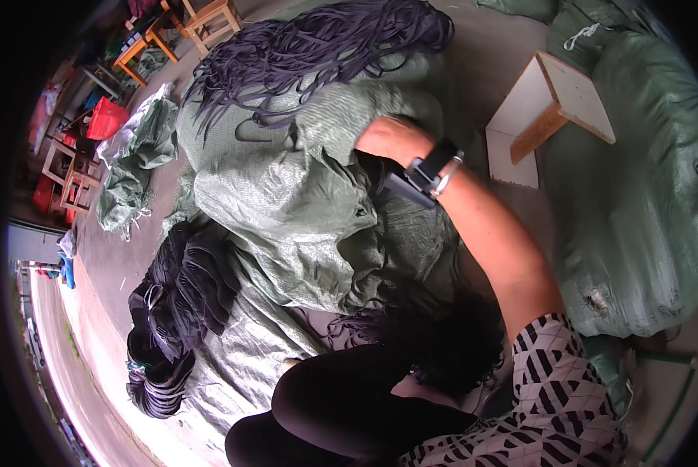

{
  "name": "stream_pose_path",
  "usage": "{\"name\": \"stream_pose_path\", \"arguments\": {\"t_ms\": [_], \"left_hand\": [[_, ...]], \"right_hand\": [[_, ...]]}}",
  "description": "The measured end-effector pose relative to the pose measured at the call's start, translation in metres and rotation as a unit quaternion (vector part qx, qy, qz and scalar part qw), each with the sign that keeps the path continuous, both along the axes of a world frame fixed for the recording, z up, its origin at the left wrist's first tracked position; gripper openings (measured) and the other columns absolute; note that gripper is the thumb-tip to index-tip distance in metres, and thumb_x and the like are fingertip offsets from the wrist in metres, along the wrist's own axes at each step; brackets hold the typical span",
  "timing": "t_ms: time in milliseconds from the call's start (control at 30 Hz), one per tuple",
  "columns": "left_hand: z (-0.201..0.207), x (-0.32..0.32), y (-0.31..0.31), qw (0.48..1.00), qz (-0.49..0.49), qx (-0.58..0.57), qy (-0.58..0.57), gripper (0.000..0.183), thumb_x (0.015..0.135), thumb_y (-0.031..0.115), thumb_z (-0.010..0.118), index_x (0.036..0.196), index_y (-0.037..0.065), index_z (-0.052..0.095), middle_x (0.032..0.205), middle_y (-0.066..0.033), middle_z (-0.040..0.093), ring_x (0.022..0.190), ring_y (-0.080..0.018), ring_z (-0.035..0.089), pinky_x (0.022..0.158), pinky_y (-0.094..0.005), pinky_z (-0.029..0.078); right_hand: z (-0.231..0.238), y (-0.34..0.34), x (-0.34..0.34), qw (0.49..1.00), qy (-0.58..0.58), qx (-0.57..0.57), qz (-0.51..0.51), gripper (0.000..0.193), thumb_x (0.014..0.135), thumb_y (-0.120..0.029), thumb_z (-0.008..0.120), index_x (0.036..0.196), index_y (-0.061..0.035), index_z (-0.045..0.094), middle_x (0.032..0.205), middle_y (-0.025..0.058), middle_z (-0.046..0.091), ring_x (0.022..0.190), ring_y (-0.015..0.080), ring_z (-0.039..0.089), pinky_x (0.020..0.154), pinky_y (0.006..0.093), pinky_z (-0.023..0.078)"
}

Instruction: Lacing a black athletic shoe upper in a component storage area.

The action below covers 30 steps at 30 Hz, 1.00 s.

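Observation:
My right hand [396,140] comes in from the right and has its fingers closed on a bunched fold of a pale green woven sack [279,210]. Its fingertips are partly hidden at the cloth. A black strapped device and a light band sit on that wrist. Just beyond the hand, a big tangle of dark purple-grey flat straps [326,47] lies over the far part of the sack. Below the hand the sack's cloth sags in loose folds, with a dark gap under its edge. My left hand does not show.
Bundled dark straps [182,311] lie on silvery sheeting [248,358] at the left. More dark strands [442,335] lie by my legs. On the right stand a small wooden stool [555,109], tipped over, and large stuffed green sacks [637,202]. Wooden chairs [209,23] stand at the far left.

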State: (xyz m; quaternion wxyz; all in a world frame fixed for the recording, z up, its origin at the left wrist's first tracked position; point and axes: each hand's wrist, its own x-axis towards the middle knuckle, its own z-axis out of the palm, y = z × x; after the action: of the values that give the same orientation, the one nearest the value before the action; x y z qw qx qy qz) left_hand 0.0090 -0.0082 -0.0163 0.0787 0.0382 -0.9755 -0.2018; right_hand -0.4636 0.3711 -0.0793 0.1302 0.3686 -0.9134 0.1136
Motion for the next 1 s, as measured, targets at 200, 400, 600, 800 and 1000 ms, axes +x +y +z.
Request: {"name": "stream_pose_path", "arguments": {"t_ms": [200,400,600,800,1000], "left_hand": [[0.007,0.003,0.006,1.000,-0.005,0.003,0.008,0.070,0.087,0.050,0.052,0.130,-0.003,0.038,0.136,-0.0392,0.027,0.123,-0.0530,0.033,0.101,-0.0604,0.028],[0.001,0.015,-0.001,0.999,0.019,-0.024,-0.019,0.069,0.088,0.049,0.049,0.132,-0.002,0.035,0.137,-0.0391,0.025,0.126,-0.0527,0.029,0.102,-0.0616,0.026],[-0.004,0.019,-0.009,1.000,0.023,0.013,-0.015,0.068,0.088,0.048,0.051,0.132,-0.001,0.035,0.138,-0.0385,0.024,0.128,-0.0517,0.025,0.104,-0.0609,0.023],[-0.003,0.022,-0.011,0.999,0.039,0.026,-0.021,0.067,0.088,0.046,0.052,0.132,-0.001,0.034,0.138,-0.0384,0.023,0.129,-0.0514,0.025,0.104,-0.0597,0.022],[0.003,0.024,-0.010,0.998,0.048,0.039,-0.033,0.067,0.087,0.046,0.053,0.131,-0.001,0.034,0.139,-0.0382,0.022,0.128,-0.0511,0.026,0.104,-0.0592,0.023]], "right_hand": [[0.034,-0.009,-0.006,0.920,-0.309,-0.105,-0.215,0.051,0.090,-0.037,0.043,0.132,-0.0083,0.048,0.137,0.0141,0.046,0.125,0.0292,0.044,0.105,0.0391,0.033],[-0.067,0.016,-0.007,0.836,-0.376,-0.247,-0.314,0.049,0.091,-0.035,0.044,0.132,-0.0079,0.048,0.137,0.0136,0.046,0.125,0.0282,0.044,0.105,0.0389,0.034],[-0.142,0.042,-0.021,0.725,-0.410,-0.378,-0.405,0.048,0.092,-0.033,0.044,0.132,-0.0075,0.047,0.136,0.0130,0.046,0.125,0.0273,0.044,0.104,0.0386,0.034],[-0.180,0.039,-0.029,0.640,-0.439,-0.477,-0.413,0.046,0.092,-0.031,0.045,0.132,-0.0071,0.047,0.136,0.0125,0.046,0.124,0.0263,0.044,0.104,0.0384,0.035],[-0.203,0.022,0.009,0.595,-0.464,-0.522,-0.397,0.045,0.093,-0.029,0.045,0.132,-0.0067,0.047,0.136,0.0120,0.046,0.124,0.0253,0.043,0.103,0.0382,0.035]]}}
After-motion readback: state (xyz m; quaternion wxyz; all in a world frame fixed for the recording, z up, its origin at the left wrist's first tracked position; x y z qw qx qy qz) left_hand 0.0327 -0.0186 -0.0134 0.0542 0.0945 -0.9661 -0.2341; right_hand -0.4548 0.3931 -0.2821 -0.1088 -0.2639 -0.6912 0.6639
